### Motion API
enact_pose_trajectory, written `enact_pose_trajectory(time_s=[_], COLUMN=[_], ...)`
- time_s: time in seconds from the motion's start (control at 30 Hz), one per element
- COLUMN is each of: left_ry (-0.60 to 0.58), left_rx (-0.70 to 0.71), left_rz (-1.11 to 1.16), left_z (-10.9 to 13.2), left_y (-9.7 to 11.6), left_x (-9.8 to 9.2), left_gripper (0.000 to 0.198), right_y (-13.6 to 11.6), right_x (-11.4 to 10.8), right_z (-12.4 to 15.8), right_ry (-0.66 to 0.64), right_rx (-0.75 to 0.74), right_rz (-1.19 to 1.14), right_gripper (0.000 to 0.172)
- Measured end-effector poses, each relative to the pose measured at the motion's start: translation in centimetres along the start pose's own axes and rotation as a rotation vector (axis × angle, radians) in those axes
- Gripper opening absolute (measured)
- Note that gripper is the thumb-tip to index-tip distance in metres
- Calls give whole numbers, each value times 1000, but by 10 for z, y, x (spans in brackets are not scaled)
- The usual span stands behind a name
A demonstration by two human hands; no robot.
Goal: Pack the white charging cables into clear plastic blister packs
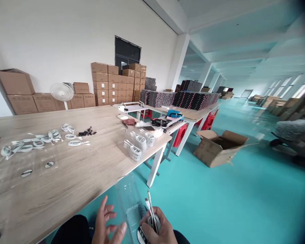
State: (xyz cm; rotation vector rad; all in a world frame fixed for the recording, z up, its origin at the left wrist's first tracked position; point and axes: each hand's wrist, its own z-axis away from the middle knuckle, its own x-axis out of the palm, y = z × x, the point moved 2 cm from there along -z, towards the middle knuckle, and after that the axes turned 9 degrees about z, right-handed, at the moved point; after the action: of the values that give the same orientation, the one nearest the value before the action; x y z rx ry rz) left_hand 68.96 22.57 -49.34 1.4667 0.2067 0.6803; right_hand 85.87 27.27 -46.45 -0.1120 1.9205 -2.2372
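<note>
A coiled white charging cable [155, 222] is gripped between the thumb and fingers of my right hand [162, 230], its two plug ends pointing up. Just under my right thumb shows a round black-and-white label [141, 235]. Beside that hand a clear plastic tray-like package [130, 200] stands tilted beyond the table edge; whether my right fingers also pinch it I cannot tell. My left hand [108, 223] is open, fingers spread, left of the package and seemingly holding nothing. Both hands are low in the view, in front of the table [91, 173].
Several coiled white cables [39, 140] lie at the table's left, near small black pieces [87, 131]. Packed cables in clear packages [134, 150] sit by the right edge. An open carton [216, 149] stands on the floor; stacked cartons [119, 86] line the wall.
</note>
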Motion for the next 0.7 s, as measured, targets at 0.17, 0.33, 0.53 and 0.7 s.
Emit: enact_pose_trajectory(time_s=[0.17,0.33,0.53,0.7], left_ry=[-80,-52,-136,-89], left_rx=[-429,-335,-291,-238], left_rz=[426,378,224,254], left_z=[4,5,9,15], left_y=[3,-14,-37,-52], left_x=[28,26,24,29], left_gripper=[90,107,56,52], right_y=[12,23,21,20], right_x=[-11,-39,-32,-6], right_z=[19,26,27,23], right_ry=[-10,116,4,-67], right_rx=[50,220,273,144], right_rz=[215,214,287,483], right_gripper=[38,54,46,45])
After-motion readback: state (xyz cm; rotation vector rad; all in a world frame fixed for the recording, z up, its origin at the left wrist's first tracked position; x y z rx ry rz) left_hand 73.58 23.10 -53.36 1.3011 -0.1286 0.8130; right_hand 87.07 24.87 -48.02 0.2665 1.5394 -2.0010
